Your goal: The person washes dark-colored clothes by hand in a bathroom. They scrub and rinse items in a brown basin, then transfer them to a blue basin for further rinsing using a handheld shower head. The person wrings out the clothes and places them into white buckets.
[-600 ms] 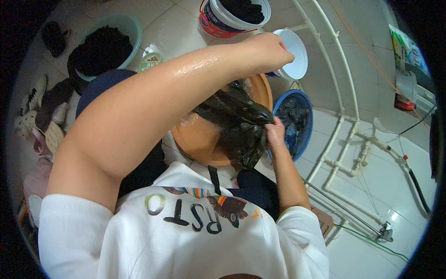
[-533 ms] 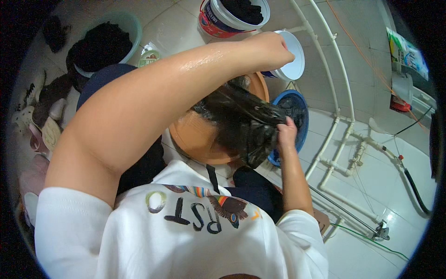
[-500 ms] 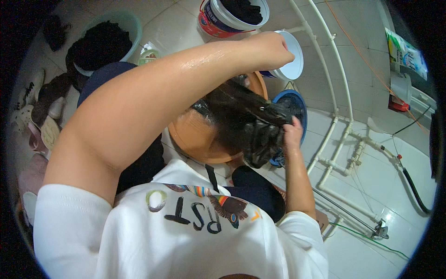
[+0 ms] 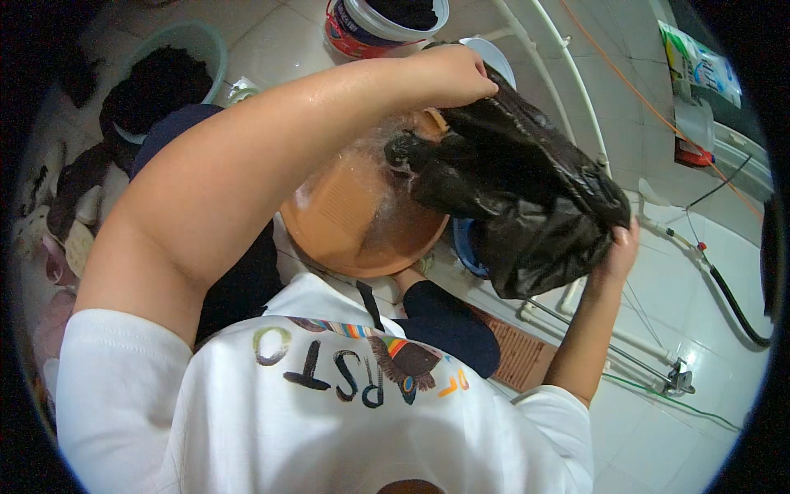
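A wet, dark garment hangs stretched between my hands above and to the right of an orange basin. My left hand is closed on its far end. At the right, my right hand pinches its other edge. The garment's lower end droops toward the basin, and its exact kind cannot be made out. Soapy water and a ribbed washboard panel show inside the basin. Beneath the cloth, a blue tub is mostly hidden.
At the far side stands a bucket with dark cloth, near a white round lid or container. A pale green basin of dark laundry sits far left, shoes nearer. White pipes and a metal tap are at right.
My right hand has moved right with the garment, lifting and spreading it out of the basin. The garment now reaches up to my left hand, and more of the basin's inside shows.
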A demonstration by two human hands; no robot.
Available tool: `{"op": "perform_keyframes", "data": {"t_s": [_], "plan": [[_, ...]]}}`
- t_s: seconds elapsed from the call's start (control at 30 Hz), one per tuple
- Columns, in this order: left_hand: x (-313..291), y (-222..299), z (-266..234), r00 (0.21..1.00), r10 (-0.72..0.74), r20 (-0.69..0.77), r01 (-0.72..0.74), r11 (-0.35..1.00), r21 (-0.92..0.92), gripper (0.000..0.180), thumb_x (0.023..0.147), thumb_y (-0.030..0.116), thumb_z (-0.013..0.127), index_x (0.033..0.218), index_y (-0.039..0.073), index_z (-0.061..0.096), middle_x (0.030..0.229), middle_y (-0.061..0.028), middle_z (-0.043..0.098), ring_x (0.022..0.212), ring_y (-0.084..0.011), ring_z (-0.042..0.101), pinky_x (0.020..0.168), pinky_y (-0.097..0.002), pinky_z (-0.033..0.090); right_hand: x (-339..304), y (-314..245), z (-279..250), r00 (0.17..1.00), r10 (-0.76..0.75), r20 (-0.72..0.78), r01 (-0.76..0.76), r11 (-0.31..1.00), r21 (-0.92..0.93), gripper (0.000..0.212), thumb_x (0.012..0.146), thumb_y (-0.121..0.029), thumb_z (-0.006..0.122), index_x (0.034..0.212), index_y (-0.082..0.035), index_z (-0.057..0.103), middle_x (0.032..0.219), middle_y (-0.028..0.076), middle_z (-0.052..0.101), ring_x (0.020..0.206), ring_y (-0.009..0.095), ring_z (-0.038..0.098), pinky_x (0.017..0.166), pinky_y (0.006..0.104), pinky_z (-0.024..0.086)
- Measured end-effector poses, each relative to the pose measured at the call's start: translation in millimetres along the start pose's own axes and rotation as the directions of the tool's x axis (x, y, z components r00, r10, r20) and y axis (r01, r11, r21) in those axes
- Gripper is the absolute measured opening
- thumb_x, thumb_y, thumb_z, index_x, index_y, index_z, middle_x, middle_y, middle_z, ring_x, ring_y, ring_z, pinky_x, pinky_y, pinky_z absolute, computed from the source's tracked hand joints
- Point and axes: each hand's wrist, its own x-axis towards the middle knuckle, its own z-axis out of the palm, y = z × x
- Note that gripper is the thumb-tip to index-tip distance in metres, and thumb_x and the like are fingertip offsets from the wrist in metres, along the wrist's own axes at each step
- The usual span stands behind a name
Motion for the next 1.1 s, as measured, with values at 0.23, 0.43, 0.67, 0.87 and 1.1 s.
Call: {"op": "perform_keyframes", "data": {"t_s": [0.23, 0.43, 0.67, 0.87, 1.1], "plan": [[-5.8, -0.8, -7.1, 0.998, -0.041, -0.039, 0.041, 0.999, 0.008, 0.033, 0.078, 0.030, 0.061, 0.092, 0.000, 0.062, 0.084, -0.0105, 0.062, 0.077, -0.0161, 0.057, 0.071, -0.0277, 0.045, 10.9, 146.9, 60.1, 0.944, 0.245, 0.220, -0.213, 0.964, -0.162, 0.034, 0.069, 0.005, 0.046, 0.102, 0.004, 0.055, 0.092, 0.009, 0.060, 0.081, 0.018, 0.057, 0.074, 0.0286, 0.046], [-9.5, -1.1, 4.9, 0.996, -0.089, -0.009, 0.089, 0.995, 0.040, 0.032, 0.078, 0.028, 0.061, 0.093, -0.001, 0.061, 0.084, -0.0104, 0.062, 0.078, -0.0154, 0.057, 0.071, -0.0282, 0.046, -30.6, 203.6, 131.5, 0.836, 0.434, 0.337, -0.388, 0.900, -0.198, 0.051, 0.067, -0.002, 0.060, 0.116, 0.002, 0.048, 0.104, 0.010, 0.057, 0.086, 0.019, 0.056, 0.077, 0.0289, 0.045], [-9.3, -63.3, 61.1, 0.985, -0.168, 0.038, 0.139, 0.906, 0.400, 0.040, 0.081, 0.032, 0.057, 0.108, 0.003, 0.055, 0.099, -0.0185, 0.059, 0.095, -0.0288, 0.057, 0.084, -0.0353, 0.044, -24.5, 240.6, 126.8, 0.869, -0.016, 0.495, 0.253, 0.873, -0.417, 0.044, 0.076, -0.031, 0.065, 0.113, -0.009, 0.056, 0.114, 0.014, 0.050, 0.111, 0.030, 0.042, 0.098, 0.0400, 0.030], [-19.7, -89.9, 162.7, 0.877, -0.425, 0.225, 0.101, 0.620, 0.778, 0.058, 0.083, 0.050, 0.044, 0.134, 0.024, 0.032, 0.146, -0.0132, 0.001, 0.132, -0.0429, 0.000, 0.091, -0.0713, 0.015, -26.2, 312.1, 153.7, 0.973, 0.226, 0.056, -0.084, 0.565, -0.821, 0.065, 0.072, -0.028, 0.067, 0.130, -0.025, 0.038, 0.144, 0.014, 0.014, 0.132, 0.039, 0.008, 0.100, 0.0622, 0.011], [-37.4, -236.5, 142.8, 0.800, -0.592, 0.098, 0.063, 0.244, 0.968, 0.058, 0.087, 0.050, 0.040, 0.138, 0.032, 0.019, 0.147, -0.0096, -0.004, 0.132, -0.0420, -0.002, 0.092, -0.0708, 0.016, -19.1, 354.7, 185.0, 0.841, 0.318, 0.437, 0.189, 0.584, -0.789, 0.069, 0.075, -0.064, 0.048, 0.133, -0.030, 0.035, 0.147, 0.009, 0.003, 0.132, 0.041, 0.000, 0.097, 0.0664, 0.007]]}}
